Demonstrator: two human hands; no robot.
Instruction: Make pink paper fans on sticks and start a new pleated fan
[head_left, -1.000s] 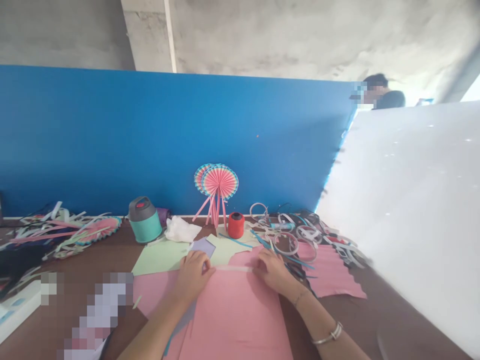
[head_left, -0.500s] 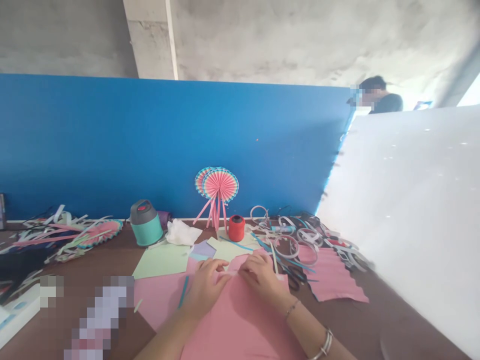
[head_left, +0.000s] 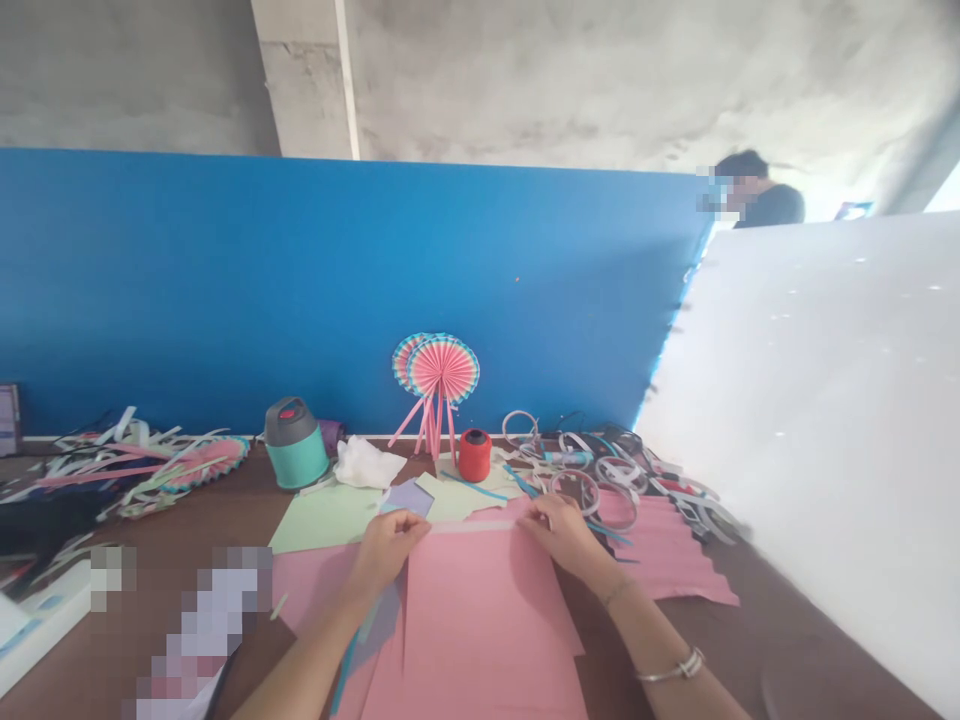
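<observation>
A sheet of pink paper [head_left: 487, 610] lies in front of me over other pink sheets, with a pale strip [head_left: 474, 526] running along its far edge. My left hand [head_left: 387, 550] pinches the left end of that edge between thumb and fingers. At the right end, my right hand [head_left: 567, 540] grips the same edge, fingers bent. Under and beside my left forearm are a grey-blue sheet [head_left: 381, 625] and a narrow blue strip [head_left: 345, 672].
Behind the paper stand pink pleated paper fans [head_left: 442, 368], a red spool [head_left: 474, 458] and a teal-and-grey container [head_left: 295, 450]. Rolls of tape [head_left: 574, 492] and a pleated pink sheet [head_left: 667, 560] lie right. Crumpled white tissue [head_left: 367, 463] sits back left. A person [head_left: 769, 200] is beyond the white partition.
My hands have moved apart, from close together near the middle of the edge to its two ends. The pale strip now shows between them, and the pink sheet has shifted.
</observation>
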